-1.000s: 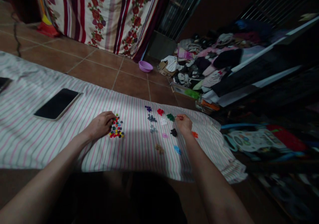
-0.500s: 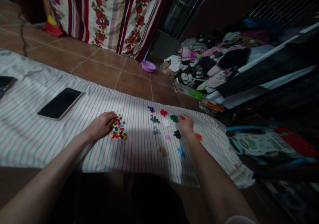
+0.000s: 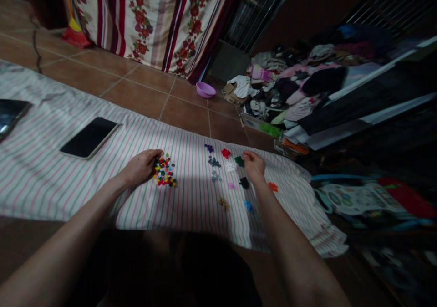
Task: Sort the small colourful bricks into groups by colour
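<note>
A mixed heap of small coloured pieces (image 3: 164, 171) lies on a pink-and-grey striped cloth (image 3: 51, 170). My left hand (image 3: 140, 166) rests at the heap's left edge, fingers curled onto the pieces. To the right lie small sorted clusters: purple (image 3: 209, 148), red (image 3: 226, 153), green (image 3: 239, 161), black (image 3: 244, 182), orange (image 3: 272, 187), blue (image 3: 248, 205). My right hand (image 3: 254, 166) hovers beside the green cluster with fingers pinched; what they hold is too small to make out.
A dark phone (image 3: 89, 137) lies on the cloth at the left, and a second dark device (image 3: 10, 115) at the far left edge. A purple bowl (image 3: 205, 89) sits on the tiled floor. Piled clothes (image 3: 290, 88) and toys (image 3: 351, 195) crowd the right.
The view has shifted slightly, so everything sits a little further right. My right hand stays near the green cluster; my left hand stays on the mixed heap.
</note>
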A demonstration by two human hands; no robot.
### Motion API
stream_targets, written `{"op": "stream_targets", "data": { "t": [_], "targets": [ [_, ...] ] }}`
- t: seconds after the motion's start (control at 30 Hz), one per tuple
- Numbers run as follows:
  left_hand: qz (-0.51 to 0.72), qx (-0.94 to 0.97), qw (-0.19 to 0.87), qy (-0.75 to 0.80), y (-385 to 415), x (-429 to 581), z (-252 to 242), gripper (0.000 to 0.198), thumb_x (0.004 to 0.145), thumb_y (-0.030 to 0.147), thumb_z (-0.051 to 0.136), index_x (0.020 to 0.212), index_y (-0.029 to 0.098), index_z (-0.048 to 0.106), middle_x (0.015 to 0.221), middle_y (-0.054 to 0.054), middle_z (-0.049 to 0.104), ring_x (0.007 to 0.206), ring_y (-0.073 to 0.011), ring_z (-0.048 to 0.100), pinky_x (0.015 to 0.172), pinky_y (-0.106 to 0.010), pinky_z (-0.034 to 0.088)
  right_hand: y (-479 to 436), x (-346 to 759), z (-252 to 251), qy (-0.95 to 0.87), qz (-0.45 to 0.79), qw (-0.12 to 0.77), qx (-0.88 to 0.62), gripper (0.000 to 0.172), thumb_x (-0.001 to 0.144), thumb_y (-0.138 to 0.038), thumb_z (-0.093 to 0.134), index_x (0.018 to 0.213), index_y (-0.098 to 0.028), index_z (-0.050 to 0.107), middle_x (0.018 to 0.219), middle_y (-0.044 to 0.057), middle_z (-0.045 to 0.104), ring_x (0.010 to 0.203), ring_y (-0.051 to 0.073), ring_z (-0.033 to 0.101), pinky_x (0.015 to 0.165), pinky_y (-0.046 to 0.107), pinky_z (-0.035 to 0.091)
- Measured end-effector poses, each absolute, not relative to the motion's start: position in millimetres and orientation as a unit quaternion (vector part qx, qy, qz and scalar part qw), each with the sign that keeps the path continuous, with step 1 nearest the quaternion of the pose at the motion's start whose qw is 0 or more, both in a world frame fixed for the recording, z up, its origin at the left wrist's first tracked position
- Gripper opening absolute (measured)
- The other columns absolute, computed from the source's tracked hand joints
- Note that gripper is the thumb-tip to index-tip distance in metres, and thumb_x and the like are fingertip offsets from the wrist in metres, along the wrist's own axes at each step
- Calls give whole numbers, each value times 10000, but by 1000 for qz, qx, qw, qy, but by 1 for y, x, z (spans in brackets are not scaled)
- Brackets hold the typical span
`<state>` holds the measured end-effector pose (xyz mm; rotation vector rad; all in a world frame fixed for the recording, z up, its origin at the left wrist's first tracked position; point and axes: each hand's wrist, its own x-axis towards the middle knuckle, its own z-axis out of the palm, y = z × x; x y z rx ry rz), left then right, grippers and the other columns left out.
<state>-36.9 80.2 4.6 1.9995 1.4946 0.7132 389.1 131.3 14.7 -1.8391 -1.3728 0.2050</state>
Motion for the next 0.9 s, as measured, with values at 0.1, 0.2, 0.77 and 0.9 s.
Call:
{"op": "stream_targets", "data": {
  "t": [0.1, 0.2, 0.77, 0.9],
  "targets": [
    [264, 743, 264, 555, 81, -38, 3, 454, 846, 232, 390, 1245, 169, 598, 1243, -125, 658, 1102, -234, 633, 967, -386, 489, 127, 348, 22, -570, 107, 415, -700, 313, 742, -355, 517, 906, -177, 716, 894, 75, 736, 850, 218, 671, 831, 350, 514],
    [264, 746, 261, 553, 80, -40, 4, 445, 855, 250, 387, 1230, 164, 611, 1212, -124, 675, 1073, -228, 651, 941, -368, 503, 119, 296, 27, -623, 142, 396, -659, 277, 770, -309, 521, 910, -196, 731, 913, 63, 737, 853, 203, 667, 847, 336, 509],
    [248, 756, 240, 557, 76, -45, 11, 430, 869, 246, 362, 1207, 168, 617, 1141, -103, 697, 1014, -200, 665, 873, -322, 518, 116, 129, 14, -753, 189, 201, -597, 168, 826, -231, 588, 881, -259, 744, 872, 16, 711, 830, 183, 623, 763, 273, 450],
    [252, 770, 225, 540, 76, -46, 9, 396, 860, 230, 381, 1166, 197, 631, 1121, -90, 703, 1005, -203, 662, 877, -339, 516, 116, 126, 11, -741, 191, 202, -612, 142, 818, -231, 592, 798, -274, 725, 838, -5, 709, 814, 172, 619, 742, 259, 447]
  ]
}}
